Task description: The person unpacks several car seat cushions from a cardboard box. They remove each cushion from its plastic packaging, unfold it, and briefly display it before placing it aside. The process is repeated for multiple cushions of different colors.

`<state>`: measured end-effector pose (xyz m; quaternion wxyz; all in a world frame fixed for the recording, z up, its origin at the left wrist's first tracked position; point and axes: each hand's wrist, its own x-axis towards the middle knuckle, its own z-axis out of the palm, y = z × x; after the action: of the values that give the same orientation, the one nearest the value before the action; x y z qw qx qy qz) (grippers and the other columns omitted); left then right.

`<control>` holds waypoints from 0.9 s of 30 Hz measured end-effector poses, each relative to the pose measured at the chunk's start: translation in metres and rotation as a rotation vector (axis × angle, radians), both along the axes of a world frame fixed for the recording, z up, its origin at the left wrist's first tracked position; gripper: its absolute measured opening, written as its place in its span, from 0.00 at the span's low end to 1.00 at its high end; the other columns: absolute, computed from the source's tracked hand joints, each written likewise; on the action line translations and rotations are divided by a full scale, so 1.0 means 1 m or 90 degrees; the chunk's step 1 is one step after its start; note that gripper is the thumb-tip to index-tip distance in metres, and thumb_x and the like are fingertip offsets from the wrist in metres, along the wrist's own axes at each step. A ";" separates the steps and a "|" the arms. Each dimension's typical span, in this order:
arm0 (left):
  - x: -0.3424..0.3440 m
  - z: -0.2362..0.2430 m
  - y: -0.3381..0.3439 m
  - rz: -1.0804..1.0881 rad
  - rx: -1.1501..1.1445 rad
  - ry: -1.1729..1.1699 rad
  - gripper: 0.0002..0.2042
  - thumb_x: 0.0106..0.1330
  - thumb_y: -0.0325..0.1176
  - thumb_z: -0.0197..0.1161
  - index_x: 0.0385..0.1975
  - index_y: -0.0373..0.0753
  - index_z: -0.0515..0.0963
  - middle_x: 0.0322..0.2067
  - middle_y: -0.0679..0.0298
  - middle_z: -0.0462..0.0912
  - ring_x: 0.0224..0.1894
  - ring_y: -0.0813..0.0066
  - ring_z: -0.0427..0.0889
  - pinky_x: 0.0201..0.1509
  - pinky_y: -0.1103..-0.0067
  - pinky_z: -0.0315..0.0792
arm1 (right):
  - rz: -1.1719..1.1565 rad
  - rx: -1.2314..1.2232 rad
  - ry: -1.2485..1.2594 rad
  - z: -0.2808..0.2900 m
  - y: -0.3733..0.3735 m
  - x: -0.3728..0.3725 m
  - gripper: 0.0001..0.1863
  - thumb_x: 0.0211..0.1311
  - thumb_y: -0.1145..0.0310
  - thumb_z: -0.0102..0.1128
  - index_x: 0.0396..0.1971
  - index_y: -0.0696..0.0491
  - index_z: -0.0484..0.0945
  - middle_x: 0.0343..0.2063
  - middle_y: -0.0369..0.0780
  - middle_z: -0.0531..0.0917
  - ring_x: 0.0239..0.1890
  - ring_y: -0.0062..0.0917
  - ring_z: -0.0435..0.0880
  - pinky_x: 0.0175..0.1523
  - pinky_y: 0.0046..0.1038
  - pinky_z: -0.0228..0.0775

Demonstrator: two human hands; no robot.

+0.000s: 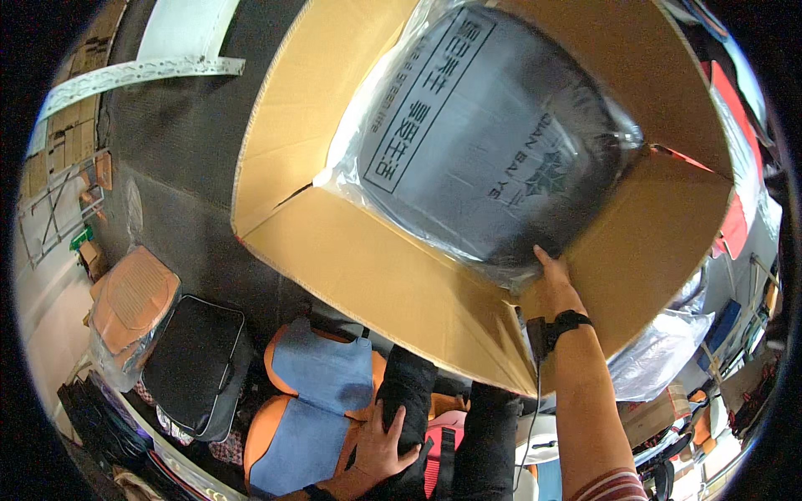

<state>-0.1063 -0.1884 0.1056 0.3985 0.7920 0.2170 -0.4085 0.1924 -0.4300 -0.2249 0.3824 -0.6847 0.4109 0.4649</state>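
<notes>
An open cardboard carton with spread flaps fills the upper middle. Inside lies a large dark, rounded item wrapped in clear plastic, with dark printing on it; its kind cannot be made out. My right hand reaches into the near right corner of the carton, at the edge of the wrapped item. One digit is stretched out against the plastic, while the other fingers are mostly hidden. On my black-trousered left leg my left hand rests with its fingers apart, holding nothing.
Below the carton's left side is a blue and orange seat. Left of it stand a black case and an orange-brown piece in plastic. A white shelf-like piece is at upper left; clear plastic wrapping lies to the right.
</notes>
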 end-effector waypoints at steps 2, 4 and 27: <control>0.000 0.001 0.005 0.032 0.017 0.008 0.40 0.50 0.50 0.64 0.61 0.37 0.58 0.53 0.27 0.57 0.53 0.29 0.63 0.52 0.52 0.65 | 0.013 0.004 -0.098 0.025 0.044 0.001 0.44 0.49 0.58 0.68 0.62 0.61 0.55 0.60 0.49 0.62 0.58 0.42 0.66 0.54 0.38 0.66; 0.003 -0.002 0.009 0.022 0.014 -0.016 0.40 0.49 0.50 0.65 0.61 0.37 0.58 0.53 0.26 0.57 0.53 0.29 0.63 0.52 0.53 0.65 | -0.071 0.053 -0.164 0.012 0.038 -0.010 0.42 0.52 0.60 0.66 0.62 0.60 0.54 0.58 0.46 0.66 0.57 0.40 0.66 0.57 0.37 0.63; -0.020 -0.060 0.010 0.644 -0.205 0.016 0.29 0.63 0.53 0.50 0.57 0.37 0.64 0.50 0.52 0.72 0.51 0.52 0.70 0.56 0.64 0.64 | -0.489 0.184 -0.077 0.448 0.034 0.010 0.21 0.49 0.66 0.61 0.45 0.56 0.74 0.40 0.42 0.80 0.42 0.35 0.78 0.49 0.38 0.71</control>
<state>-0.1265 -0.1788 0.0455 0.6599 0.5123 0.5109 -0.2027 0.2021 -0.3957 0.2229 0.6440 -0.4467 0.5438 0.2999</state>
